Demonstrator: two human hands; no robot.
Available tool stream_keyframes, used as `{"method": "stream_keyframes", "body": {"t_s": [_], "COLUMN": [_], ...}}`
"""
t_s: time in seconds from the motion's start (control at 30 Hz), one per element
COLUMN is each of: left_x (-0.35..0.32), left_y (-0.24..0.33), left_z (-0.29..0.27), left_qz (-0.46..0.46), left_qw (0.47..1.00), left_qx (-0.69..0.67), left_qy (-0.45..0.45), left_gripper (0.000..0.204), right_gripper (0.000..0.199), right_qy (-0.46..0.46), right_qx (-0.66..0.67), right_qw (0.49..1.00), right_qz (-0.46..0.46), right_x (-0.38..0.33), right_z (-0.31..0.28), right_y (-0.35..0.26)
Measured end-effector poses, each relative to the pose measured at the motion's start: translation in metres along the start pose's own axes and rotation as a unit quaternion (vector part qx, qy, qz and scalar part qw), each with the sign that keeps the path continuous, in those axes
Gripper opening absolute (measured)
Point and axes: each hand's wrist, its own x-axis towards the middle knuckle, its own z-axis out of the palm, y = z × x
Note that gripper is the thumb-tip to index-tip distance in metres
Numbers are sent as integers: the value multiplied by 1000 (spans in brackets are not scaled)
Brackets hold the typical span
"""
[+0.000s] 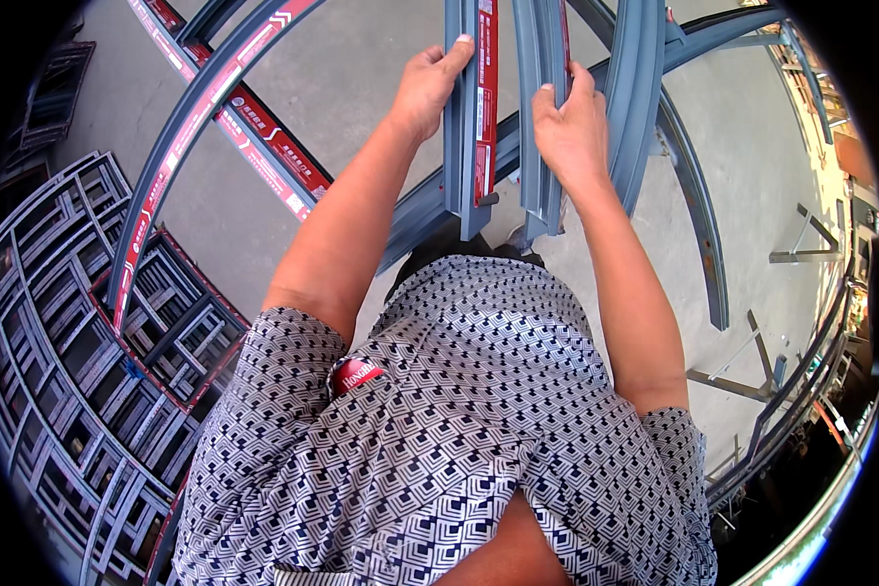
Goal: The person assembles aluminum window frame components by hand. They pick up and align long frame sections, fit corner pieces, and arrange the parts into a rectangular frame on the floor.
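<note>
Head view: the person is looking down over a patterned shirt [439, 430] at two grey metal profiles that are running away from the body above a concrete floor [254, 225]. The left hand [426, 86] is wrapping around the left profile [467, 146], thumb stretched along its top edge, its grip closed on the left flank of the bar. The right hand [570, 125] is clamping the right profile [540, 166] from the right, fingers curled over the edge and pressed tight onto the metal. Both forearms are reaching forward, nearly straight, elbows slightly bent, the hands near each other at about the same height.

The profiles are looking stiff and long, probably light for their length but awkward to swing, with thin edges that could bite into a palm; taking hold around the flat flanks near the cut ends, as both hands are doing, seems the safest place. A red label strip is running along the left profile. More profiles [645, 98] are lying beside them, and stacked grey frames [78, 322] are resting on the floor to the left.
</note>
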Motion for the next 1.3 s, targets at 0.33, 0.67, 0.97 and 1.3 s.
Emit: {"method": "stream_keyframes", "body": {"t_s": [0.33, 0.67, 0.97, 1.3], "left_x": [12, 41, 51, 78], "left_y": [3, 9, 15, 26], "left_z": [4, 13, 15, 20], "left_qz": [-22, -59, -136, -138], "left_qw": [999, 990, 948, 948], "left_qx": [-13, -80, -174, -169], "left_qy": [-31, -105, -228, -230], "left_gripper": [56, 80, 84, 74], "right_gripper": [79, 84, 78, 69], "right_qy": [69, -47, -87, -97], "right_qx": [-140, -6, 235, 213], "right_qw": [980, 998, 963, 969], "right_qz": [-126, 50, 99, 85], "right_x": [-3, 35, 48, 52], "right_z": [18, 17, 22, 23], "right_y": [3, -11, 3, -13]}}
